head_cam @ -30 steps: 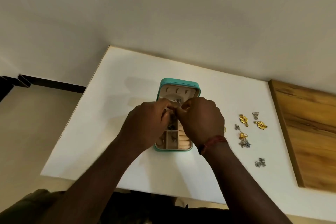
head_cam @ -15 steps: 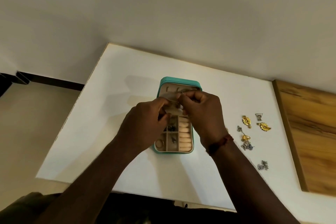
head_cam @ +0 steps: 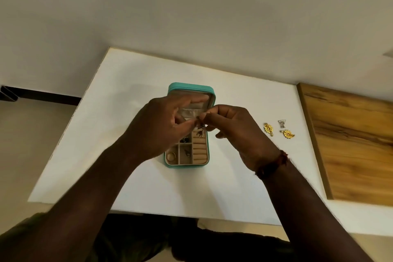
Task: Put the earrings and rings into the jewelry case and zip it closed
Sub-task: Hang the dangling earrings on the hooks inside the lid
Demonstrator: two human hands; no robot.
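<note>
A teal jewelry case (head_cam: 187, 166) lies open in the middle of the white table (head_cam: 234, 95), its beige lid raised at the far end. Its compartments hold a ring (head_cam: 170, 156) and small dark earrings (head_cam: 187, 152). My left hand (head_cam: 157, 127) and my right hand (head_cam: 236, 132) meet above the case and pinch a small dangling earring (head_cam: 201, 126) between their fingertips. Two gold flower earrings (head_cam: 268, 128) (head_cam: 288, 134) and a small silver triangular earring (head_cam: 281, 123) lie on the table to the right. My right forearm hides the table below them.
A wooden board (head_cam: 350, 144) lies along the table's right side. A plain wall rises behind the table. The floor and a dark skirting strip (head_cam: 42, 94) show at the left.
Both hands have risen a little and shifted right above the case. My left fingers have spread. My right arm now covers the silver pieces that showed lower right.
</note>
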